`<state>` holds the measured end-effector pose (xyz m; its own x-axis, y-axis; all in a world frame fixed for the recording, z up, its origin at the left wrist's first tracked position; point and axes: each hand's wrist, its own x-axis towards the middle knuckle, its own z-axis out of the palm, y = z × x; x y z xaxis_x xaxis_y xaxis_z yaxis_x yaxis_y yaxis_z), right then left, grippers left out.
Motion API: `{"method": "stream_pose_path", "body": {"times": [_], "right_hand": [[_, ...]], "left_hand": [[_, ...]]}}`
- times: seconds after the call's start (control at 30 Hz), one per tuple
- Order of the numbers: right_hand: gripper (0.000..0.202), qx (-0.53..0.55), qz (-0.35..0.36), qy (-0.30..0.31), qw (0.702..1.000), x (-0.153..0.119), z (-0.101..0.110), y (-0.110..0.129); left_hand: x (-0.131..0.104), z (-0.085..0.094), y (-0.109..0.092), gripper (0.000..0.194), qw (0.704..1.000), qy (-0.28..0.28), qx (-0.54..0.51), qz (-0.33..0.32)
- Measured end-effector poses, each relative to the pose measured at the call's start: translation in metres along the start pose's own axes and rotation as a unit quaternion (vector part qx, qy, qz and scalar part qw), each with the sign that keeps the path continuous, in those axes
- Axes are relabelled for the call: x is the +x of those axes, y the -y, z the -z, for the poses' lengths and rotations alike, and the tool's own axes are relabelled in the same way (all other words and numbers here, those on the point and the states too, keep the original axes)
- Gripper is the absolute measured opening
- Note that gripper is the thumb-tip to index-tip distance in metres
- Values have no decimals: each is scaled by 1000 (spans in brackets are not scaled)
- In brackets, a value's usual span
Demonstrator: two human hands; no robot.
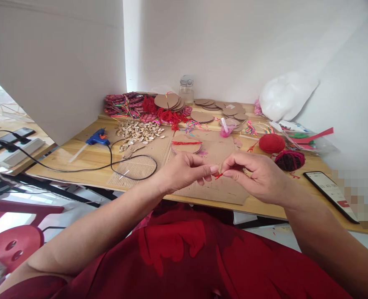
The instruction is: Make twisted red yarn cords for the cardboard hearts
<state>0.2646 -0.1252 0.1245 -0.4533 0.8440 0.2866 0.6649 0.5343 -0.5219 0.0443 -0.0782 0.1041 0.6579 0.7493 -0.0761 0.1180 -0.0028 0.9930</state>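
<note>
Both hands meet over the front of a cardboard sheet. My left hand pinches one end of a short piece of red yarn between thumb and forefinger. The other end is pinched by my right hand, its fingers curled. Just behind my left hand lies a round cardboard disc, with a bundle of red yarn strands stretched across it. A red yarn ball sits behind my right hand, and a dark red and black yarn ball is to its right.
A blue glue gun with its black cord lies left, near a heap of shells. Cardboard discs, a pink cup and a glass jar stand behind. A phone lies at the right edge.
</note>
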Motion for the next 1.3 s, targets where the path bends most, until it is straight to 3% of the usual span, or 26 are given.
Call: {"method": "stream_pose_path", "body": {"times": [0.17,0.27,0.5,0.73,0.97,1.3], "right_hand": [[10,-20,10,26,999,3,3,1],[9,-25,15,37,999,4,5,2],[10,-26,11,52,998,7,9,1],[11,-18,15,79,997,8,10,-1],[13,-7,24,83,996,9,10,2],[14,-41,24,102,994,9,12,-2]], "left_hand": [[0,-4,2,34,991,-19,126,-50],[0,-6,6,25,985,-30,158,-59],[2,-2,7,30,998,36,58,-3],[8,7,14,31,997,25,-46,49],[13,3,10,36,992,68,-49,90],[10,2,6,29,996,34,81,-1]]}}
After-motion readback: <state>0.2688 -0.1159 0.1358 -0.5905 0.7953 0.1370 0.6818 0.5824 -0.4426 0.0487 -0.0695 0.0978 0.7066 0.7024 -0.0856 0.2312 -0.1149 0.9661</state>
